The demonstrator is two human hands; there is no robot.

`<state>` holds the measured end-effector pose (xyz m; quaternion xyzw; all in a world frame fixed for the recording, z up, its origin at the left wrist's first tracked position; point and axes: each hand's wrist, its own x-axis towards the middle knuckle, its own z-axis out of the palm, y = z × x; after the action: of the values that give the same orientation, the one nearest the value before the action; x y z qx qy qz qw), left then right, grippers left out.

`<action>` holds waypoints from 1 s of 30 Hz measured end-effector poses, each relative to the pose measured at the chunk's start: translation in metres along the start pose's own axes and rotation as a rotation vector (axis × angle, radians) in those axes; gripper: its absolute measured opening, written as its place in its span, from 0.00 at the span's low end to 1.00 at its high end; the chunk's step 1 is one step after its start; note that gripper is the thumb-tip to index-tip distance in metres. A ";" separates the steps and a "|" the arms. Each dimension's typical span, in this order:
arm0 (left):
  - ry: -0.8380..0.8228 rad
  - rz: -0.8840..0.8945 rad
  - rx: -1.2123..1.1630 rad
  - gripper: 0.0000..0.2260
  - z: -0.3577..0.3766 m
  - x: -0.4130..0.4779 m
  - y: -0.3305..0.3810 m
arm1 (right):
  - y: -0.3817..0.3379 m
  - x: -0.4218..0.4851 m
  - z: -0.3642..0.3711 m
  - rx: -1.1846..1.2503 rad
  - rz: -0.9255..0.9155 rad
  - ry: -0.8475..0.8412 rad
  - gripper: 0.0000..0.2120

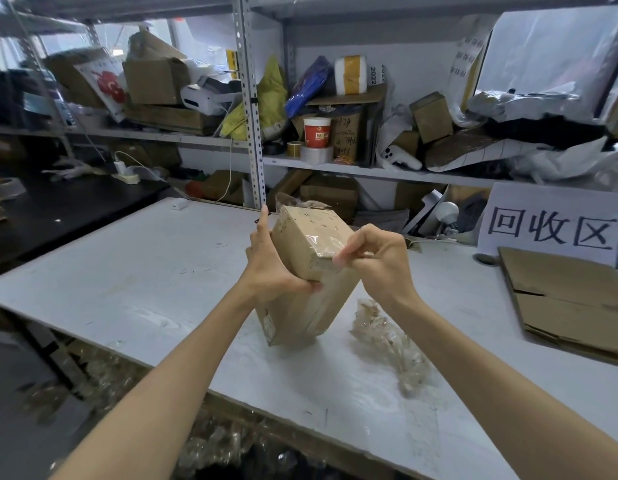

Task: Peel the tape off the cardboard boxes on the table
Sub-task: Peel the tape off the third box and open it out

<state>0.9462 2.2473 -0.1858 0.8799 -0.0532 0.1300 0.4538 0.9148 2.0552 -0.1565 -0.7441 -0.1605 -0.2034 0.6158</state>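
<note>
Head view, logged from left to right.

1. At 10 o'clock from frame centre I see a white power strip (127,177) lying on a dark counter (58,209), with a plug and cable in it.
2. The white table (144,271) spans the frame from 9 o'clock to 4 o'clock.
3. The left hand (266,268) grips the cardboard box (300,247) from the box's 9 o'clock side. The thumb is straight and raised along the left face. The other fingers curl round beneath the box, and their tips show at its front edge.
4. The box is at frame centre over the table, tilted. I cannot tell whether its lowest corner touches the tabletop. Clear tape (323,242) covers the near end of the top face, and more strips run down the front face.
5. The right hand (380,261) is at the box's 3 o'clock. Thumb and forefinger are pressed together, pinching the tape at the near right corner of the top face, and the other fingers are curled. The fingertips are blurred, so I cannot tell how much tape is lifted.
6. At 5 o'clock from the box, a crumpled wad of clear tape (387,341) lies on the table, apart from the box.
7. At 3 o'clock in the frame, flattened cardboard (570,299) lies on the table's right end. Behind it, at 2 o'clock, a white paper sign (550,226) with three black characters stands upright.
8. At 12 o'clock, the shelving holds a red paper cup (316,132) standing on a tape roll (316,154).
</note>
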 end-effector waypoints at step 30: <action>0.090 0.072 0.279 0.67 0.021 0.001 -0.001 | 0.004 -0.002 -0.006 -0.443 0.043 -0.029 0.38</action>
<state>0.9516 2.2308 -0.1983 0.9252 -0.0459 0.1919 0.3241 0.9146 2.0483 -0.1602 -0.8673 -0.1051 -0.2099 0.4391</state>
